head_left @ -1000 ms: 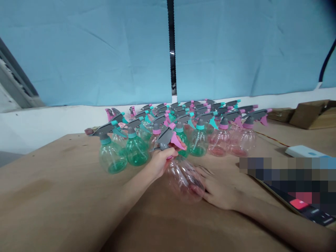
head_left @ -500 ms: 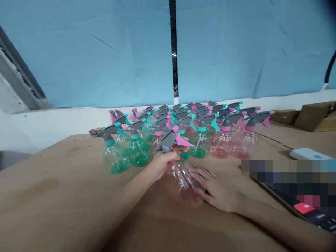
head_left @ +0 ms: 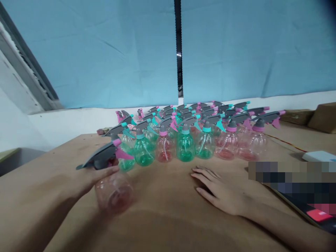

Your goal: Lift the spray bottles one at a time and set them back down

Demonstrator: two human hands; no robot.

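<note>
My left hand (head_left: 101,174) grips a pink spray bottle (head_left: 115,196) round its neck, at the left in front of the other bottles. This bottle has a clear pink body, a grey head and a pink trigger; it looks slightly tilted and blurred. My right hand (head_left: 212,185) lies palm down on the wooden table (head_left: 162,213), fingers stretched out, holding nothing. Beyond both hands stand several rows of spray bottles with green or pink bodies. In the front row are a green spray bottle (head_left: 185,147) and a pink spray bottle (head_left: 165,148).
A flat device with a partly pixelated screen (head_left: 319,214) lies to the right of my right arm. Behind it are a white box-like object (head_left: 319,156), a thin cable (head_left: 286,142) and cardboard boxes (head_left: 324,119). Blue sheeting (head_left: 118,52) covers the wall behind.
My left hand has carried the pink spray bottle leftward, away from my right hand. The right hand, which was touching the bottle's side, now rests apart from it on the table.
</note>
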